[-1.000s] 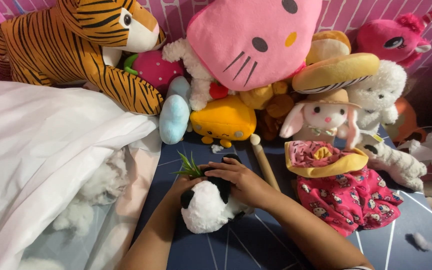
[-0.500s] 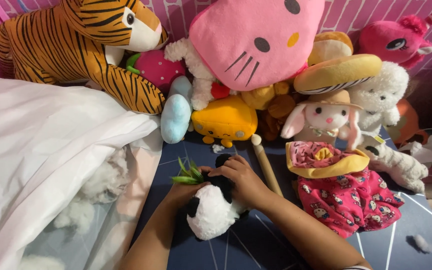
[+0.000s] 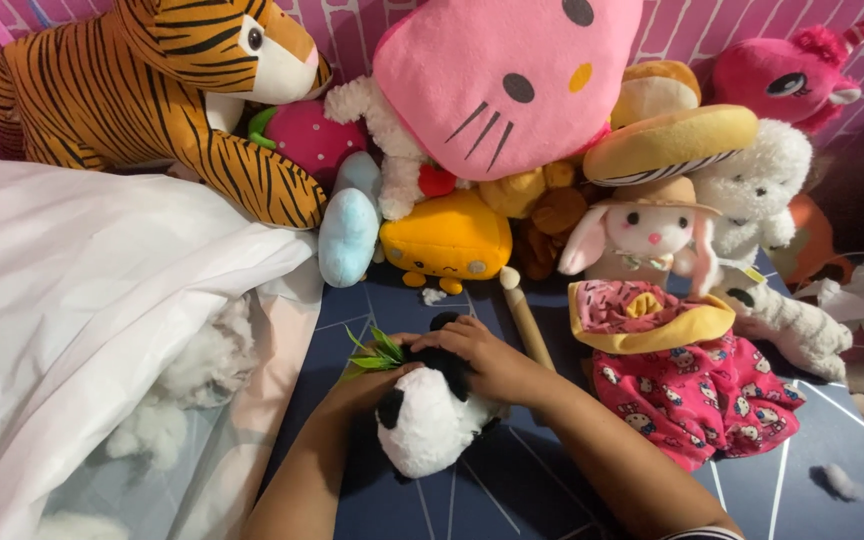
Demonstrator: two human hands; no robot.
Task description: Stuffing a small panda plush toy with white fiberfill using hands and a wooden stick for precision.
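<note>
Head view, looking down: we hold a small black-and-white panda plush (image 3: 422, 425) on the dark blue surface (image 3: 512, 490), both hands closed around its upper end. Our left hand (image 3: 372, 385) is curled under the toy beside its green leaf sprig (image 3: 377, 352), and our right hand (image 3: 482, 355) lies over the top with fingers bent down onto the black patch; neither is open, and both grip the same toy. To handle it well, in our judgement, we should keep the left hand as the steady support and let the right hand's fingertips do the fine work, pressing lightly so the soft body does not squash or twist. Loose white stuffing (image 3: 192, 365) lies just to the left under the edge of a white sheet (image 3: 72, 300), and a wooden stick (image 3: 527, 320) rests just beyond the right hand. Farther right sits a pink patterned cloth (image 3: 702, 400). Beyond these stand a yellow plush (image 3: 447, 240), a white bunny (image 3: 642, 235), a large pink cat cushion (image 3: 512, 85) and a striped tiger (image 3: 162, 90) against the pink wall.
</note>
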